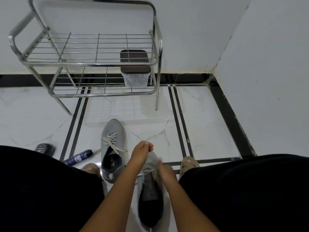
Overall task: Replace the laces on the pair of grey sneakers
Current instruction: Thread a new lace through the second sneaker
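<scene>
Both hands work at the near sneaker (150, 190), lifted between the knees. Left hand (142, 152) at its toe, at 12 o'clock, has fingers curled, pinching the lace (147, 171). Right hand (165, 171), at 3 o'clock on the tongue, is blurred; its grip cannot be told. Second sneaker (112, 143) stands laced on the floor (209, 123) at 10 o'clock.

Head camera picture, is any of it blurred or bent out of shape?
Head view: the right hand is smeared by motion blur over the held grey knit sneaker; the left hand is sharper; the laced grey sneaker on the floor is crisp; wide-angle distortion bows the steel wire shoe rack and the black floor stripes.
</scene>
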Tool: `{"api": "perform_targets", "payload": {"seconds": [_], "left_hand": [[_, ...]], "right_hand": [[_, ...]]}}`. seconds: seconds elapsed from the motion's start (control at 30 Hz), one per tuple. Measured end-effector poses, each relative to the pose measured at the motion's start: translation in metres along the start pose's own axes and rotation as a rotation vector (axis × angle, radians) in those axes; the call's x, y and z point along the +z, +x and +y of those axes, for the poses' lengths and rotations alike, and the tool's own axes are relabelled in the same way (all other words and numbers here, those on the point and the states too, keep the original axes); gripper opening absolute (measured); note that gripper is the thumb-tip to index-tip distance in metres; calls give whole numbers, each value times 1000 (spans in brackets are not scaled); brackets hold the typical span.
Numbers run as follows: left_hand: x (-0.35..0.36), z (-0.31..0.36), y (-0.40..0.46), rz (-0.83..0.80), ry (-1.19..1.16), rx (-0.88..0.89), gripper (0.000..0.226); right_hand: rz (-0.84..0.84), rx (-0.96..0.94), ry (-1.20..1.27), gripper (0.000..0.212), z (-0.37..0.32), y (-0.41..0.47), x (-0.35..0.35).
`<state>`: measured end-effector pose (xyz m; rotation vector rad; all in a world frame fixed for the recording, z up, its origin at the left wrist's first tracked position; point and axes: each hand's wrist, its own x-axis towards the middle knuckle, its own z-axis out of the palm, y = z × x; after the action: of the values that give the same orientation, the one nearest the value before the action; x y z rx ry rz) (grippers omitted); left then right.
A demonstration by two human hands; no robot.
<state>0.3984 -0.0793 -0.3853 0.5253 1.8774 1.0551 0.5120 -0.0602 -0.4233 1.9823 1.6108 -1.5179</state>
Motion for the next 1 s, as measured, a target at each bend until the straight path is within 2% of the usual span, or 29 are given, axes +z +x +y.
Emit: {"api": "perform_targets", "payload": {"seconds": [0.07, 0.13, 0.2, 0.27, 0.33, 0.37, 0.5, 0.6, 0.7, 0.87, 0.93, 1.0], "left_hand": [[-3, 21, -8, -58, 20, 146, 32], [-5, 33, -12, -164, 98, 221, 34], [-8, 38, -16, -235, 189, 258, 37], [-11, 34, -20, -260, 277, 243, 38], [-16, 27, -21, -248, 322, 181, 37], [-18, 24, -20, -233, 327, 130, 36], [-32, 8, -15, -133, 388, -67, 35], [-41, -10, -9, -83, 460, -172, 29], [-46, -36, -8, -40, 649, -237, 26], [-52, -60, -22, 141, 654, -407, 31], [-46, -59, -32, 195, 791, -366, 29], [-39, -41, -40, 276, 1046, -143, 26]], "right_hand": [[58, -28, 439, 71, -23, -1, -15], [-74, -97, 744, 74, -43, -7, -34], [-233, -167, 844, 67, -57, -18, -49], [-301, -218, 832, 47, -66, -26, -57], [-247, -246, 845, 28, -70, -30, -61], [-190, -248, 855, 24, -69, -30, -62], [28, -273, 795, 29, -67, -35, -76], [110, -313, 832, 26, -70, -45, -90], [201, -349, 761, 22, -71, -49, -102], [295, -372, 661, 16, -74, -55, -118], [274, -423, 524, 14, -77, -60, -121], [236, -466, 388, 13, -81, -65, -119]]}}
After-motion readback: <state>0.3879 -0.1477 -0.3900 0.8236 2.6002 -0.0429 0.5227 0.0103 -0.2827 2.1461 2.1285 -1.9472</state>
